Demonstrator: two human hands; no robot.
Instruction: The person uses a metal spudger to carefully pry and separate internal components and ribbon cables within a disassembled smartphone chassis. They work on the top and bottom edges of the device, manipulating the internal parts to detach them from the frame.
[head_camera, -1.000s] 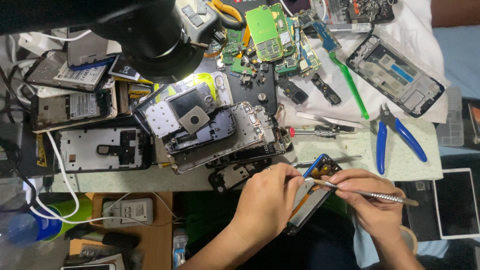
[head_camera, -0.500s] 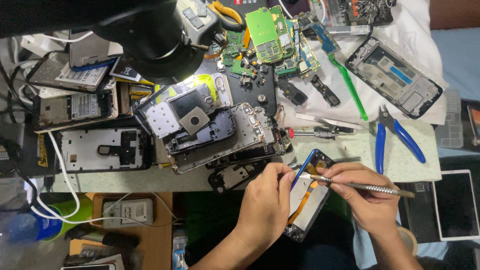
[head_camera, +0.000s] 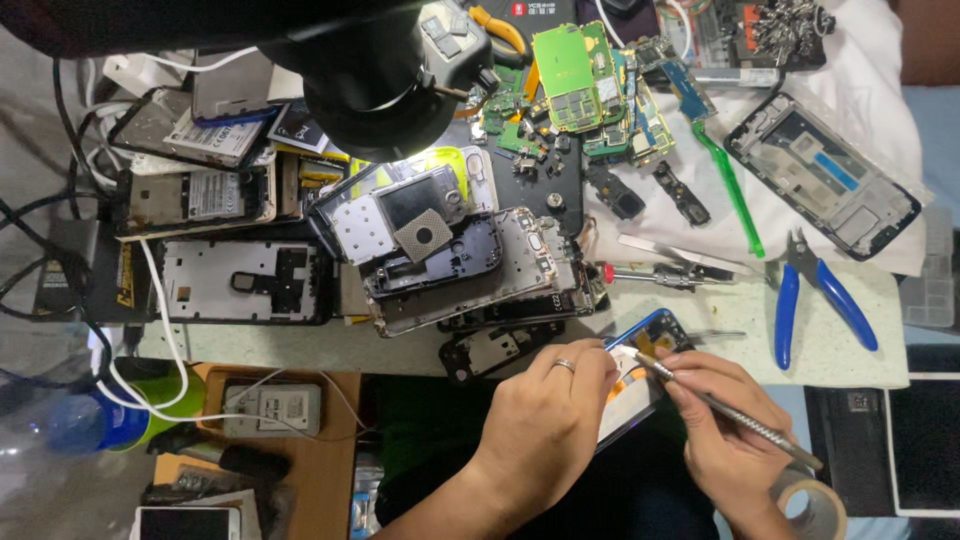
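**Opened phone held between two hands, with a metal probe applied to its upper end**

The left hand (head_camera: 545, 425) is closed around an opened phone (head_camera: 640, 375) with a blue frame, gripping it from the left side and covering most of its lower half; a ring shows on one finger. The right hand (head_camera: 725, 430) is closed in a pen-like pinch on a slim metal tool (head_camera: 730, 412), whose tip meets the phone's exposed interior near the upper end, just beside the left fingertips.

The phone lies between the hands, in front of the near edge of the workbench mat (head_camera: 700, 345). Its long axis runs diagonally: the visible upper end points away from the person and to the right, while the lower end points back toward the body and is hidden under the left hand. The tool's long axis crosses it, sloping from the tip at upper left down to the handle end at lower right, beyond the right hand. The left hand is in full contact with the phone; the right hand touches it only through the tool.

Beyond the hands lie stacked phone frames (head_camera: 450, 260), green circuit boards (head_camera: 580, 80) and blue-handled cutters (head_camera: 815, 295), with a tape roll (head_camera: 815, 505) just right of the right wrist.
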